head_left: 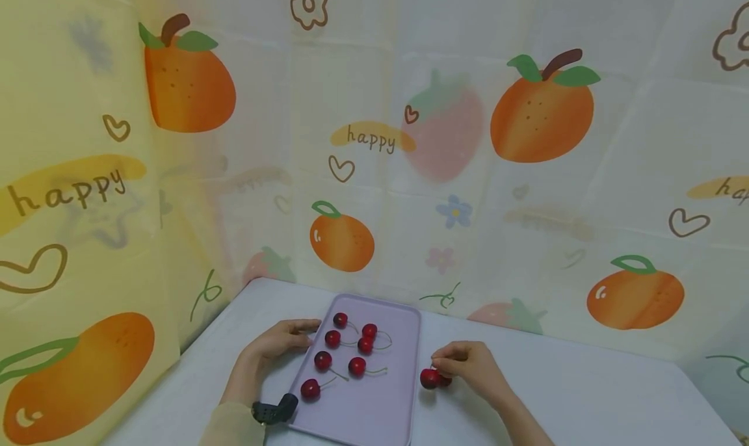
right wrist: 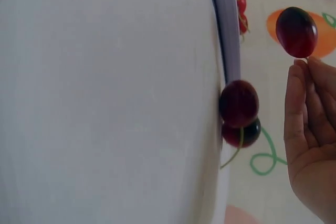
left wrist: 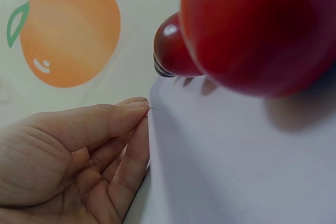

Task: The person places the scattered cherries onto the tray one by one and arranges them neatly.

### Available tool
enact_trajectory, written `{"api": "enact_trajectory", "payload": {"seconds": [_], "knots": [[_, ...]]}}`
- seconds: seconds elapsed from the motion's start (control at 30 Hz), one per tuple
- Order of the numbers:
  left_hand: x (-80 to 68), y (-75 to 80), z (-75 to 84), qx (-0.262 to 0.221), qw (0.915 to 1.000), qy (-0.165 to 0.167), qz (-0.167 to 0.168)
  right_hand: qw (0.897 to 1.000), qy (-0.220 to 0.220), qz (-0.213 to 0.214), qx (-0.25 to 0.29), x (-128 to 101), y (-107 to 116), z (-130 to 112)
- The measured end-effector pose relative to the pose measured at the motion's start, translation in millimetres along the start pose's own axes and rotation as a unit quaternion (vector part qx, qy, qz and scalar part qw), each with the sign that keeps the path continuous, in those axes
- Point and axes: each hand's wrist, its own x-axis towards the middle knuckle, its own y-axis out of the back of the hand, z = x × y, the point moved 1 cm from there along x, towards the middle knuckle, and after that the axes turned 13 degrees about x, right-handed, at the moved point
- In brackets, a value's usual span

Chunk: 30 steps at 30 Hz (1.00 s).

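Observation:
A pale purple tray (head_left: 386,404) lies on the table, with several dark red cherries on it, such as one single cherry (head_left: 357,367) with a green stem. At its left rim my left hand (head_left: 283,340) holds the edge with thumb and fingertips; the left wrist view shows this hand (left wrist: 89,156) close up, below large cherries (left wrist: 262,30). Right of the tray, my right hand (head_left: 468,365) pinches a cherry (right wrist: 296,32) by its stem, lifted off the table. Two more cherries (right wrist: 239,103) rest on the table beside the tray in the right wrist view.
The white table (head_left: 556,394) extends to the right of the tray. Behind it hangs a curtain (head_left: 374,75) printed with oranges, strawberries, hearts and flowers; a yellowish one (head_left: 70,134) stands at the left. A black band (head_left: 275,410) sits on the left wrist.

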Motion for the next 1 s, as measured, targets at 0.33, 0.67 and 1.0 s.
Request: {"api": "enact_trajectory", "payload": {"seconds": [0.33, 0.67, 1.0], "knots": [[-0.9, 0.0, -0.2, -0.004, 1.0000, -0.008, -0.003, 0.997, -0.005, 0.068, 0.029, 6, -26, -11], [-3.0, 0.1, 0.9, -0.007, 1.0000, -0.004, -0.003, 0.992, -0.007, 0.113, 0.049, 14, -61, -16], [-2.2, 0.8, 0.3, -0.011, 0.9999, -0.007, -0.005, 0.995, 0.001, 0.084, 0.059, 14, -91, -17]]}}
